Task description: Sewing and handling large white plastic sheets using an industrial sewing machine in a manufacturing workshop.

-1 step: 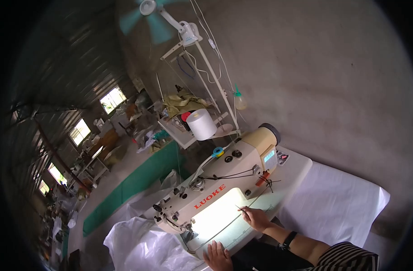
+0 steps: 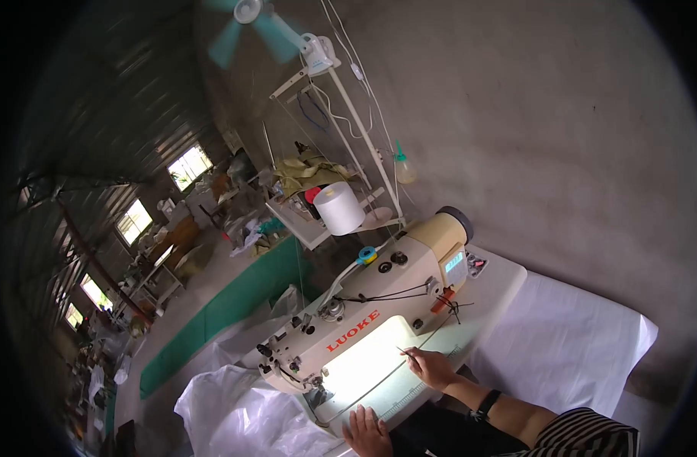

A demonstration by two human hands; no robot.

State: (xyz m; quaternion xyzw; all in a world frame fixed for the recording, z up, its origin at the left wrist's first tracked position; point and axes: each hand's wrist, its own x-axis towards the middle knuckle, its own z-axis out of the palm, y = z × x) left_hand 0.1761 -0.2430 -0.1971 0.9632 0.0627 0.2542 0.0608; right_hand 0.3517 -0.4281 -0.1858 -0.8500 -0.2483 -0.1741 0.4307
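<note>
A cream sewing machine (image 2: 363, 316) stands slantwise before me, its lamp lighting the pale bed (image 2: 379, 392) brightly. My right hand (image 2: 431, 369) is closed around a thin, dark pointed tool (image 2: 408, 353), whose tip points up and left over the lit bed. Whether it is a pair of tweezers or an awl is too small to tell. At the bed's front edge my left hand (image 2: 367, 432) lies flat with fingers stretched out, holding nothing. Crumpled white plastic-like sheeting (image 2: 238, 411) lies left of the needle end.
A white thread cone (image 2: 339, 209) sits on the stand behind the machine. Above it a fan (image 2: 248, 11) is clamped to a pole. A white-covered surface (image 2: 565, 343) extends on the right, and a green panel (image 2: 226, 316) runs along the left. The grey wall (image 2: 531, 137) rises behind.
The fan blades have turned. Both hands and the pointed tool have stayed in place.
</note>
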